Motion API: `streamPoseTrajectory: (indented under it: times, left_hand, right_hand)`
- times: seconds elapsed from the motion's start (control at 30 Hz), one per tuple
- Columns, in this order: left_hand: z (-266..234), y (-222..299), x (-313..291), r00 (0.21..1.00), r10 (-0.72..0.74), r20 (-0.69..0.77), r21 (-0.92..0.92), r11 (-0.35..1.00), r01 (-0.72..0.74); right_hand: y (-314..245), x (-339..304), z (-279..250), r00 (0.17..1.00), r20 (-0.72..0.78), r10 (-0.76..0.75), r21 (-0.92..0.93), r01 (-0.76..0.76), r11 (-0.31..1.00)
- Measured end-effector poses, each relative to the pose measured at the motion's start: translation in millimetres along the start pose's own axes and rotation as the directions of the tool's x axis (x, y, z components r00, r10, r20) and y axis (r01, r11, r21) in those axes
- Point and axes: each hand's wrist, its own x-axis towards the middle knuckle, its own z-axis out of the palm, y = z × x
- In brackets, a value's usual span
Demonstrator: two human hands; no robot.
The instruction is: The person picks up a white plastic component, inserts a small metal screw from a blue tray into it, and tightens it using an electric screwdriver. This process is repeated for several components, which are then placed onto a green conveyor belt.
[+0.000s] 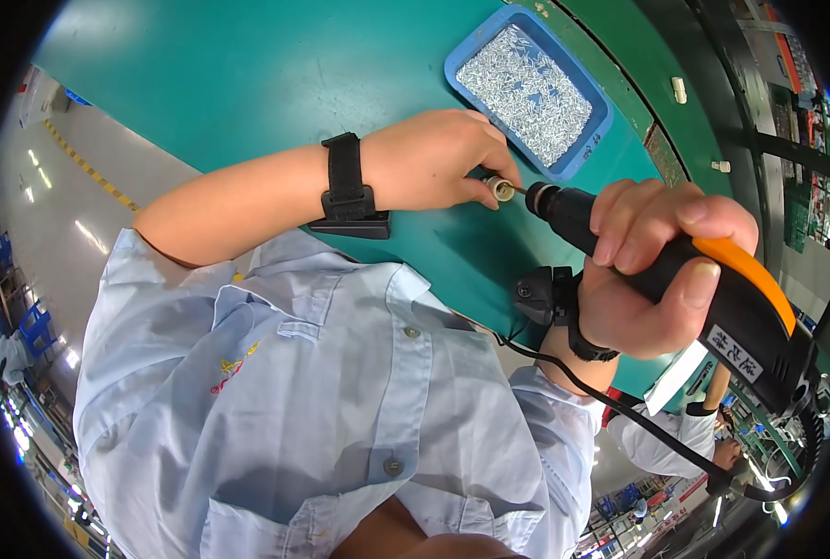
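Note:
My left hand (443,160) pinches a small cream-coloured cylindrical part (500,189) between thumb and fingers, just above the green table. Wrapped around a black electric screwdriver (569,216) with an orange strip is my right hand (662,261). The screwdriver's thin bit points left at the open end of the small part; whether it touches a screw inside is too small to tell. Beyond my left hand stands a blue tray (603,126) holding many small silvery metal pieces (527,93), perhaps screws or pins.
The green table (238,70) spreads to the far left. Two small whitish parts (679,90) lie on the green surface past the tray. A black cable (610,401) runs below my right wrist. Another person's sleeve (662,438) shows at lower right, beside a white sheet (676,374).

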Motion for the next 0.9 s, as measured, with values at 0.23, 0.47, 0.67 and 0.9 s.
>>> streamPoseTrajectory:
  times: [0.23, 0.47, 0.67, 0.9]
  left_hand:
    - [1.0, -0.8, 0.0, 1.000, 0.009, 0.001, -0.008, 1.000, -0.009]
    - [2.0, -2.8, -0.2, 1.000, 0.007, -0.019, 0.000, 1.000, -0.007]
    - [0.6, -0.2, -0.2, 1.000, 0.004, -0.019, 0.007, 1.000, -0.004]
    - [1.5, 0.2, -0.7, 1.000, 0.009, -0.018, 0.028, 1.000, -0.008]
  right_hand:
    - [0.3, -0.8, 7.0, 0.999, -0.023, 0.042, -0.069, -0.044, 0.997]
    - [4.6, 2.8, 7.8, 0.998, 0.033, 0.062, -0.040, -0.061, 0.997]
    - [3.7, 4.4, 10.8, 0.989, -0.071, 0.132, -0.012, -0.134, 0.991]
    - [4.6, 5.8, 7.6, 0.989, -0.097, 0.109, -0.020, -0.112, 0.994]
